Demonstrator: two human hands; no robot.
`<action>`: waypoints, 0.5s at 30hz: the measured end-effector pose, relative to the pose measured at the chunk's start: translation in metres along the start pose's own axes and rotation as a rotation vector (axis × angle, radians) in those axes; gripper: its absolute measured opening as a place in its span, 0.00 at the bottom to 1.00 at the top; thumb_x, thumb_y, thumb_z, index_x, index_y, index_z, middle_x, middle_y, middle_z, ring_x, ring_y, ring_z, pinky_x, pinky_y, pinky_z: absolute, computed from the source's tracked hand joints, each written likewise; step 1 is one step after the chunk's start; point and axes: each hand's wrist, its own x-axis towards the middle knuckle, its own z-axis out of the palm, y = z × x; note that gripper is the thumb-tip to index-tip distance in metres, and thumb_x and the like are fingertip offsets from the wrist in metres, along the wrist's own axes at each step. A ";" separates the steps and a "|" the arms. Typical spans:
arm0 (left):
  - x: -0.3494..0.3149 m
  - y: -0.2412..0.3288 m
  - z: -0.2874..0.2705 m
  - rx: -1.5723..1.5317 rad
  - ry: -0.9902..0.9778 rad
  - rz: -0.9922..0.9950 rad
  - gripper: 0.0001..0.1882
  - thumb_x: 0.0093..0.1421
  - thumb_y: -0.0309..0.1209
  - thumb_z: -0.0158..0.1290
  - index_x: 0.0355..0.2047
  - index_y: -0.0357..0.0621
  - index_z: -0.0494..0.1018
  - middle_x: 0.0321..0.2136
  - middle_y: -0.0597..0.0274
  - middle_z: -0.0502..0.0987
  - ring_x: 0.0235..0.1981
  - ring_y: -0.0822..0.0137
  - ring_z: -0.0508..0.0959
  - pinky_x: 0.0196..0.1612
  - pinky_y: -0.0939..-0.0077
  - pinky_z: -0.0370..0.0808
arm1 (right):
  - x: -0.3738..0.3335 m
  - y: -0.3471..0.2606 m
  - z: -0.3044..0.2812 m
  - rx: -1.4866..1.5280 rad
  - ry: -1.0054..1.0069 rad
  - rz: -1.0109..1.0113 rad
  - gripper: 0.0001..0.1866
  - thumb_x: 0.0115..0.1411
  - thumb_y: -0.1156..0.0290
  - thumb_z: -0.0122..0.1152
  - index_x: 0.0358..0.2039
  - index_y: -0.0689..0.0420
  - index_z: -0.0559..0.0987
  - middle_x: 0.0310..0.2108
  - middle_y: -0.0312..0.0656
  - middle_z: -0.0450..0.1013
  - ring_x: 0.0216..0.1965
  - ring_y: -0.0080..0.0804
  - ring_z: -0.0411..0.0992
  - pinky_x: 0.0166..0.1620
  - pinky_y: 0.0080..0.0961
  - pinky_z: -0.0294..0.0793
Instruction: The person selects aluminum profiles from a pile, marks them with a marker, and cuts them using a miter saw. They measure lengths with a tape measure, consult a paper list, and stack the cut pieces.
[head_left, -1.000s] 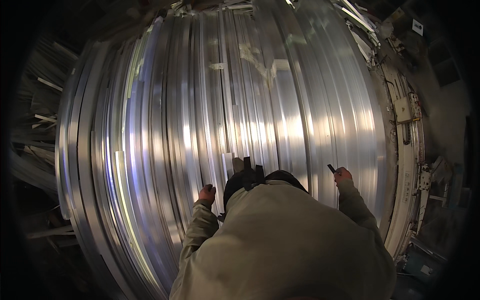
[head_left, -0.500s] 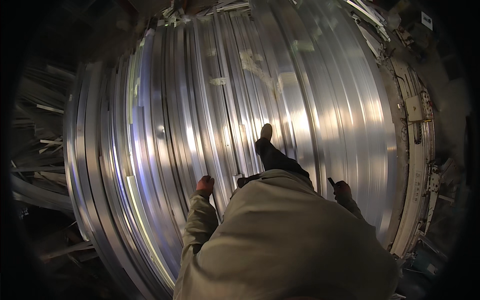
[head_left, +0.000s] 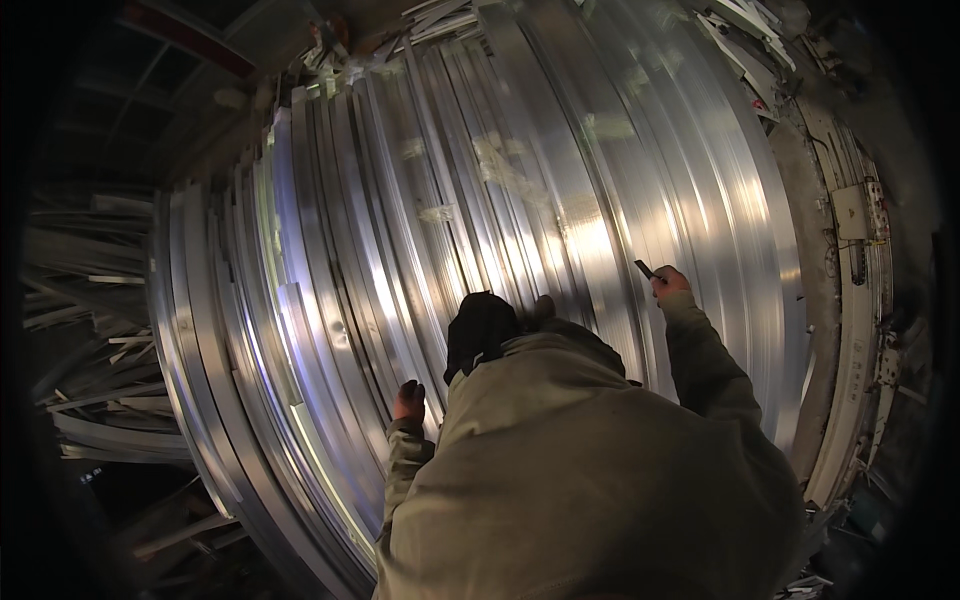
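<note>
Long silvery metal profiles (head_left: pixel 560 130) lie side by side beneath me, running away toward the far end. My right hand (head_left: pixel 670 282) is raised in front of my right side, closed around one end of a short, flat, dark stick-like tool (head_left: pixel 644 269). The tool's free end points left and away, apart from the metal behind it. My left hand (head_left: pixel 408 402) hangs at my left side with its fingers curled, above the profiles. Nothing sticks out of it, though its palm is hidden. My dark-trousered leg (head_left: pixel 481 325) shows between the hands.
Loose metal offcuts (head_left: pixel 120 350) are heaped at the left, with more strips (head_left: pixel 440 18) at the far end. Along the right side runs a pale machine rail (head_left: pixel 850 400) with a box (head_left: pixel 850 212) on it. Pieces of tape (head_left: pixel 437 214) cling to some profiles.
My right hand has risen forward with the dark tool. One leg has come forward on the left, and the other foot now shows less. The view has shifted over the profiles.
</note>
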 end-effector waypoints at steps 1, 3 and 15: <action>0.017 0.003 -0.003 -0.014 0.015 0.004 0.27 0.68 0.46 0.59 0.57 0.36 0.78 0.53 0.41 0.83 0.57 0.43 0.81 0.60 0.53 0.78 | 0.016 -0.013 0.006 0.017 0.012 -0.013 0.11 0.65 0.66 0.67 0.44 0.59 0.83 0.31 0.48 0.82 0.32 0.39 0.81 0.37 0.39 0.80; 0.053 0.014 -0.010 -0.018 -0.012 0.029 0.27 0.68 0.45 0.59 0.58 0.37 0.78 0.54 0.41 0.83 0.58 0.43 0.81 0.60 0.53 0.77 | 0.043 -0.027 0.019 0.012 0.008 -0.068 0.12 0.65 0.66 0.66 0.45 0.59 0.83 0.32 0.49 0.82 0.32 0.40 0.81 0.39 0.39 0.80; 0.368 0.204 -0.086 0.318 -0.319 0.042 0.29 0.69 0.48 0.54 0.60 0.37 0.77 0.56 0.39 0.81 0.60 0.42 0.79 0.63 0.53 0.75 | 0.067 -0.072 0.053 0.015 0.031 0.656 0.08 0.64 0.70 0.64 0.41 0.58 0.82 0.24 0.44 0.78 0.23 0.33 0.76 0.28 0.36 0.75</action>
